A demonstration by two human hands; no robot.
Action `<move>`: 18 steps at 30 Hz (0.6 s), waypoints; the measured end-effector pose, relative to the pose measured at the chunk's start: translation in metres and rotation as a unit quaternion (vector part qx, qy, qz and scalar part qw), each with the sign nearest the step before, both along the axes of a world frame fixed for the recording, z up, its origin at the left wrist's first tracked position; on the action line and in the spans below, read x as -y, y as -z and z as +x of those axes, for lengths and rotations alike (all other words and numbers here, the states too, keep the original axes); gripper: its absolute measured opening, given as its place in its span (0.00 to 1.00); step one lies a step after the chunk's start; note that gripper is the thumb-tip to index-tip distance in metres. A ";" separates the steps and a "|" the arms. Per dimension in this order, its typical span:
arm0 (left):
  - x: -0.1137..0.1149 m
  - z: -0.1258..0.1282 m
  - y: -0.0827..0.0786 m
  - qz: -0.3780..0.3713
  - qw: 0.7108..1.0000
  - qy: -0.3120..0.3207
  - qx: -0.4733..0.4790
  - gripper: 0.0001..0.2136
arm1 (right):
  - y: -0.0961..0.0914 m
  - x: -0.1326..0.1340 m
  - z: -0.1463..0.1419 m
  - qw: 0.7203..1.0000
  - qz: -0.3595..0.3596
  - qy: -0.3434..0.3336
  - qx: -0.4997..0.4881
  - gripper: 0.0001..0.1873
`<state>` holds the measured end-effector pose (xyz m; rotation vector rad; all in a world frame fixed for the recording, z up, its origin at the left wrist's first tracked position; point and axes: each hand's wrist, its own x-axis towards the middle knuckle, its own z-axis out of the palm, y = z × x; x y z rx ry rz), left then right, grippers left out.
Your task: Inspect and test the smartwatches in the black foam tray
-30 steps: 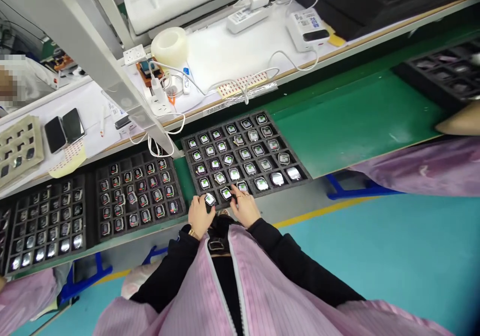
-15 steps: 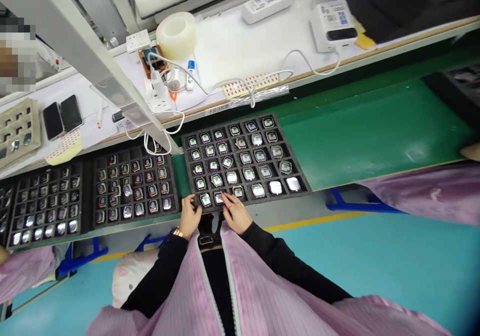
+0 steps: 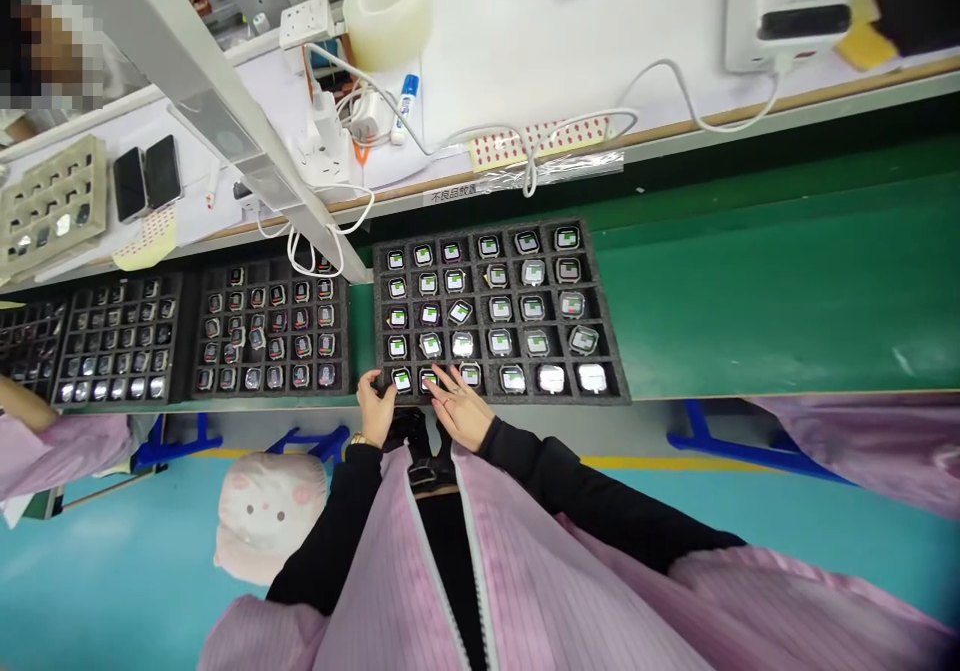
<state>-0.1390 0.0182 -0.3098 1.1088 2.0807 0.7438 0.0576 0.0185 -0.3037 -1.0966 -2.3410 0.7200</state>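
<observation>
A dark grey foam tray (image 3: pixel 616 356) lies in front of me, its compartments holding smartwatches with lit screens showing white and green. At its front left corner is my left hand (image 3: pixel 376 409), thumb and fingers apart, the thumb beside the corner smartwatch (image 3: pixel 401 380). My right hand (image 3: pixel 465 413) reaches over the front edge with fingers spread. Its fingertips touch or hover just over the second smartwatch (image 3: pixel 427 378) of the front row, partly covering it. Neither hand has lifted a watch. To the right in that row sit other watches with bright, reflective faces, such as this watch (image 3: pixel 592 378).
Further trays of watches (image 3: pixel 274 326) stand to the left on the green bench (image 3: pixel 750 301). Above is a white shelf with a tape roll (image 3: pixel 388 11), glue stick (image 3: pixel 405 109), white cables and a charger (image 3: pixel 787 11). A post (image 3: pixel 247 131) rises behind the trays. Co-workers' sleeves show at both sides.
The view has shifted and turned a little, bringing the tray slightly nearer. My right fingers have spread and moved slightly over the second watch; my left hand stays at the corner.
</observation>
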 end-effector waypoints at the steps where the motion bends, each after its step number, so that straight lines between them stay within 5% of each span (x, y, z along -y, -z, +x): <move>1: 0.000 0.001 -0.001 0.002 1.000 -0.002 -0.004 0.16 | 0.000 0.000 0.000 1.000 0.003 -0.005 0.002 0.24; 18: 0.001 -0.005 0.005 -0.002 1.000 0.010 0.001 0.13 | 0.001 0.017 0.055 0.994 0.016 0.108 -0.025 0.25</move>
